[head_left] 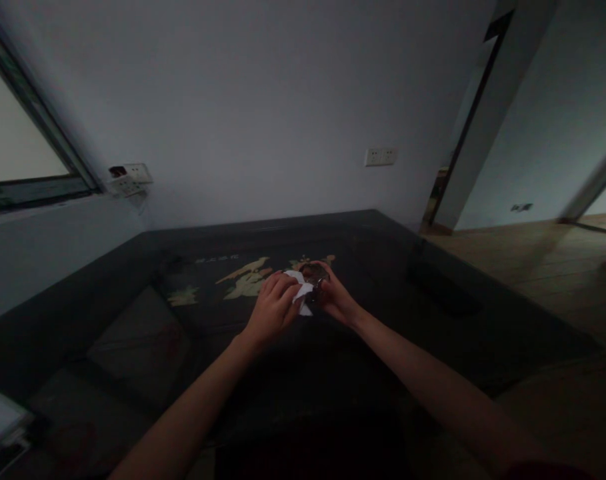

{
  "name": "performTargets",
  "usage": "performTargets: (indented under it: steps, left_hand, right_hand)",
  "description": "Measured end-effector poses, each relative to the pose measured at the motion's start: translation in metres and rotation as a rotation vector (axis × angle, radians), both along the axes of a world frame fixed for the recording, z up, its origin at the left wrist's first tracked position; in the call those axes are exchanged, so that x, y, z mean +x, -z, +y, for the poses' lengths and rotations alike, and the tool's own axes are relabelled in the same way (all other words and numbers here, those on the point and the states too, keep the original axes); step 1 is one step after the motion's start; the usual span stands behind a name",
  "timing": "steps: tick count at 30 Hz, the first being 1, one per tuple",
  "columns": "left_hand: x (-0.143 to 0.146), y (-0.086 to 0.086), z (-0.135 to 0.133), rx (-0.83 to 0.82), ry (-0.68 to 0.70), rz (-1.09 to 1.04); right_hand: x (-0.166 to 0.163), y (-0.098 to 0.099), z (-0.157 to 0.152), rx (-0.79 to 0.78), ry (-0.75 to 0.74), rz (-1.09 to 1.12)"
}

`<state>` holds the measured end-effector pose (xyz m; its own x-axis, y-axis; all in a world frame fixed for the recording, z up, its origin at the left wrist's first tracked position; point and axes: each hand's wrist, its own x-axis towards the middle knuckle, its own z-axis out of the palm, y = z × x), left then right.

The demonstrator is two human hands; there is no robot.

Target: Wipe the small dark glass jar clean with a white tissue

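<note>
In the head view, both of my hands meet above the middle of a dark, glossy table (293, 373). My left hand (274, 303) has its fingers closed on a crumpled white tissue (304, 291), which sticks out toward the right. My right hand (340, 298) is wrapped around a small, dark, shiny, see-through object (317, 272), perhaps glass; dim light and the fingers hide its exact kind. The tissue lies against the left side of this object.
A gold bird-and-flower picture (247, 280) decorates the tabletop. A white box-like thing (0, 417) sits at the lower left. Wall sockets (381, 157) are behind the table, and a plug adapter (127, 183) is near the window. Wooden floor (523, 267) lies to the right.
</note>
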<state>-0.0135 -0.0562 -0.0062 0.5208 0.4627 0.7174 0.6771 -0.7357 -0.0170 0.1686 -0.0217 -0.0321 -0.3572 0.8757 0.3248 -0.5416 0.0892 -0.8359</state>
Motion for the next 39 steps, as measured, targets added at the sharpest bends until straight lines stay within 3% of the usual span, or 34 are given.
performTargets:
  steps: [8, 13, 18, 22, 25, 33, 39]
  left_hand:
    - [0.006, 0.000, -0.003, -0.099, 0.127, 0.039]
    - [0.012, 0.009, -0.009, -0.259, 0.145, -0.095]
    - [0.020, 0.012, -0.017, -0.526, 0.123, -0.285]
    - [0.027, 0.012, -0.019, -0.604, 0.104, -0.352]
    - [0.028, 0.012, -0.017, -0.558, 0.042, -0.273]
    - [0.026, 0.003, -0.018, -0.229, -0.098, 0.155]
    - [0.029, 0.004, -0.018, -0.112, -0.138, 0.225]
  right_hand:
    - [-0.005, 0.003, -0.002, 0.021, 0.034, -0.052]
    - [-0.010, 0.006, -0.002, 0.007, 0.077, -0.045]
    - [-0.013, 0.010, -0.002, -0.057, 0.174, -0.063]
    - [-0.014, 0.011, -0.002, -0.070, 0.191, -0.070]
    - [-0.016, 0.013, -0.003, -0.126, 0.186, -0.041]
    - [-0.020, 0.019, 0.000, -0.134, 0.168, -0.028]
    - [-0.020, 0.022, 0.003, -0.179, 0.144, 0.030]
